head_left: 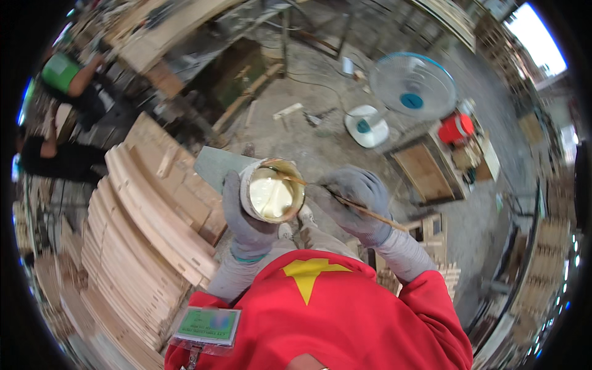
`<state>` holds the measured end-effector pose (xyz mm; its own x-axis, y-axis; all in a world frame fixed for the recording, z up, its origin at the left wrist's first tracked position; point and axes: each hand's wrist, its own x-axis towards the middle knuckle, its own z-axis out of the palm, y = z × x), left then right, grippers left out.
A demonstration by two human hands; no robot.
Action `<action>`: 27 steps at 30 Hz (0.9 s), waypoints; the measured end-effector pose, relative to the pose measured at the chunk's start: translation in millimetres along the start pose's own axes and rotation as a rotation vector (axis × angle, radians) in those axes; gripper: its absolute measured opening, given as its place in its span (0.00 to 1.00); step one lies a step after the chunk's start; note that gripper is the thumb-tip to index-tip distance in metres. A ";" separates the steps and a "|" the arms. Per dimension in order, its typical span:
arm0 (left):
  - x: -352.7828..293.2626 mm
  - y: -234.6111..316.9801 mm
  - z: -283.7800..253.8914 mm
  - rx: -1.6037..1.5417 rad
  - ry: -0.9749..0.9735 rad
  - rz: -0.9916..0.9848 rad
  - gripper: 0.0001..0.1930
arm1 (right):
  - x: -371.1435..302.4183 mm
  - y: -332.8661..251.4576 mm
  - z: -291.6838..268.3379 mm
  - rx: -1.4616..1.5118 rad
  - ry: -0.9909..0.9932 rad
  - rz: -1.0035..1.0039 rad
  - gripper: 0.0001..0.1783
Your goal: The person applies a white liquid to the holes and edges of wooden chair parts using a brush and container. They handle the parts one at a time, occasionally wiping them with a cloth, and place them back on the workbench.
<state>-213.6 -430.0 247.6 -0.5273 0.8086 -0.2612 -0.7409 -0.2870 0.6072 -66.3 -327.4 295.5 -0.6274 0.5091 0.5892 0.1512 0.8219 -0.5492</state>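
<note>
My left hand [243, 219], in a grey glove, is wrapped round a small round tub [295, 203] and holds it up in front of my body. Thick cream-white liquid [271, 192] fills part of the tub, and its rim is smeared. In my right hand [361, 200], also gloved in grey, is a thin wooden stick [376, 216]. One end of the stick reaches over the rim to the liquid; the other sticks out past my wrist. Just beyond my left hand shows a flat grey-green panel [216, 166].
Curved wooden pieces [142, 228] lie stacked at my left. Ahead on the right stands a fan [413, 86] on a white base, with its cord across the floor. A wooden cabinet [428, 166] bears a red jug [455, 128]. Two other people [68, 74] are at the far left.
</note>
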 end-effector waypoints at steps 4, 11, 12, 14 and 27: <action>13.3 -35.5 36.8 0.105 -0.174 -0.192 0.28 | -34.8 26.3 -52.4 0.149 -0.085 0.227 0.10; 16.1 -163.7 134.1 0.485 -0.458 -0.211 0.25 | -113.5 90.4 -195.0 0.123 -0.110 0.158 0.08; 19.3 -187.1 149.3 0.465 -0.471 -0.245 0.25 | -126.4 100.1 -217.0 0.104 -0.100 0.180 0.09; 14.6 -233.0 181.0 0.405 -0.475 -0.339 0.25 | -150.3 114.1 -263.2 0.076 -0.099 0.232 0.09; 19.2 -519.7 377.6 0.387 -0.796 -0.597 0.24 | -267.7 204.8 -500.3 0.594 0.941 0.837 0.09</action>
<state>318.4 -71.4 210.4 0.4045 0.9073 -0.1147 -0.5334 0.3360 0.7763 514.8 -167.6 321.8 0.2674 0.9636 0.0066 -0.2699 0.0815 -0.9594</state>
